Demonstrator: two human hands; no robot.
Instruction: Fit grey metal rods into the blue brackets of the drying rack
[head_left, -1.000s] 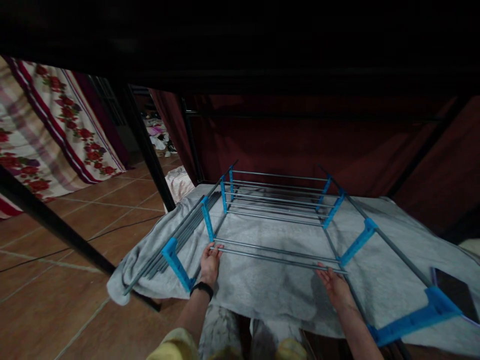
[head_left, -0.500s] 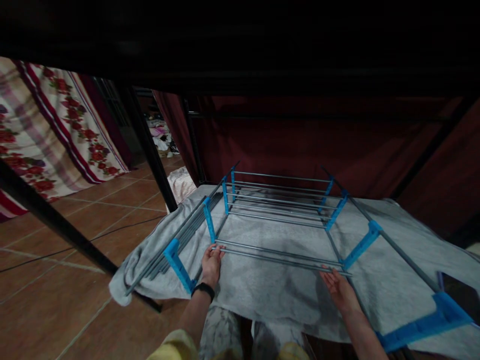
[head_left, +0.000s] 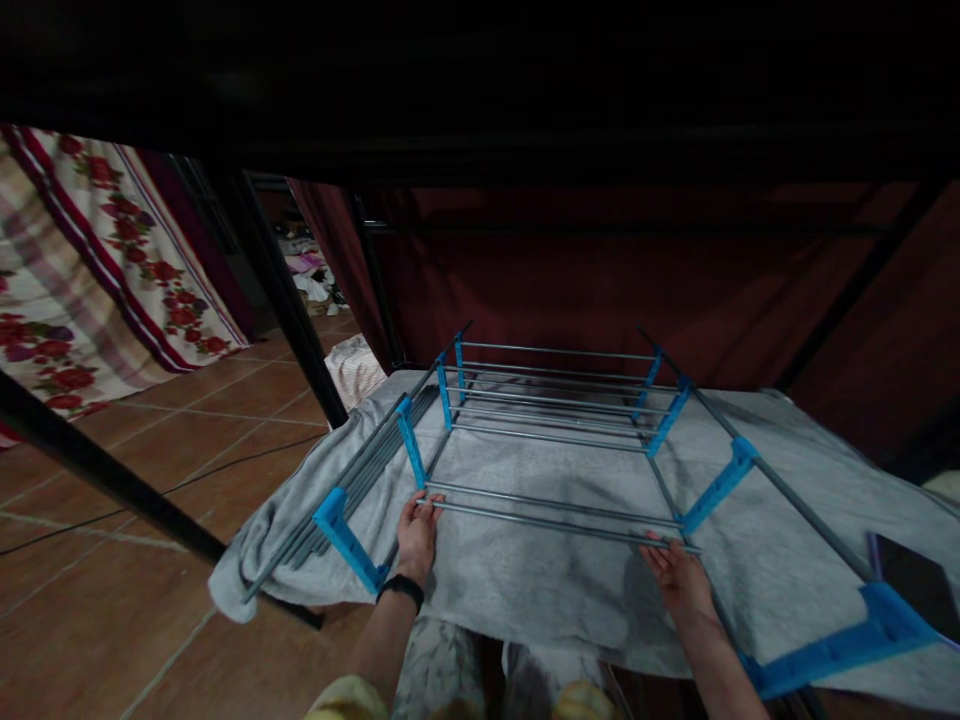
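A rack frame of grey metal tubes with blue plastic brackets (head_left: 721, 485) lies across a grey blanket. My left hand (head_left: 417, 530), with a black band at the wrist, closes on the left end of a loose-looking grey tube (head_left: 540, 521). At that tube's other end, my right hand (head_left: 673, 568) grips it with the fingertips. The tube runs level, just nearer to me than another crossbar (head_left: 555, 502) seated between two blue brackets. Farther back, several crossbars (head_left: 555, 404) join the two sides.
Several spare tubes (head_left: 360, 480) lie on the blanket (head_left: 540, 590) at the left. A dark flat device (head_left: 915, 585) rests at the right edge. Black bed posts (head_left: 289, 300) stand left, with a dark bunk (head_left: 480, 90) overhead. A cable (head_left: 187, 487) crosses the tiled floor.
The view has shifted slightly to the right. Both hands keep hold of the tube, which sits slightly farther from the crossbar behind it.
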